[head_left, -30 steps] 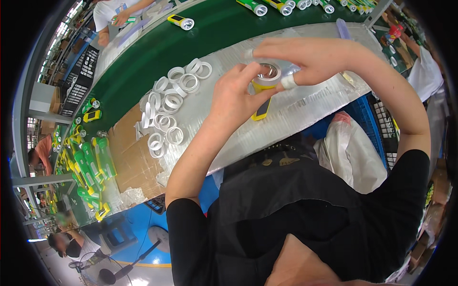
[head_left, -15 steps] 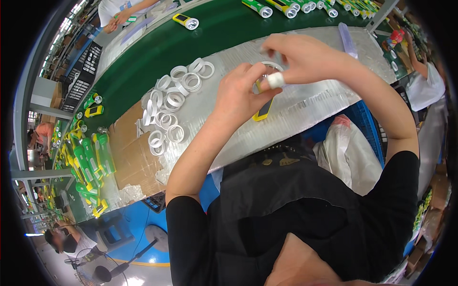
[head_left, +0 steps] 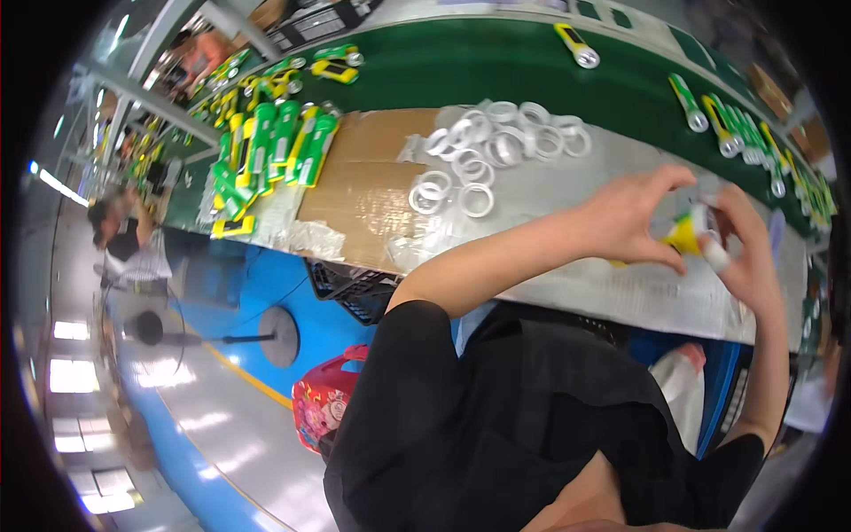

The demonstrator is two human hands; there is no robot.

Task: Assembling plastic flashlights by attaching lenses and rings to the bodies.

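Observation:
A yellow flashlight (head_left: pixel 683 236) is held over the right part of the bench, its front end toward my right hand (head_left: pixel 752 253). My right fingers are closed around that front end, and one finger wears a white wrap (head_left: pixel 714 256). Something clear or white at the front end is blurred. On the other side, my left hand (head_left: pixel 631 217) has its thumb and fingers spread wide, the thumb close beside the flashlight's yellow body. Left of my hands lies a loose pile of white rings (head_left: pixel 462 133), partly on cardboard.
Several green and yellow flashlights (head_left: pixel 285 142) lie heaped at the left end. More stand along the green belt (head_left: pixel 425 66), with a single flashlight (head_left: pixel 578 46) in its middle. A cardboard sheet (head_left: pixel 355 177) covers part of the bench. A black crate (head_left: pixel 350 293) and a fan are below.
The view has swung left, so the bench appears farther right. My left hand has gone from holding the flashlight to spread fingers; my right hand has closed on its front end.

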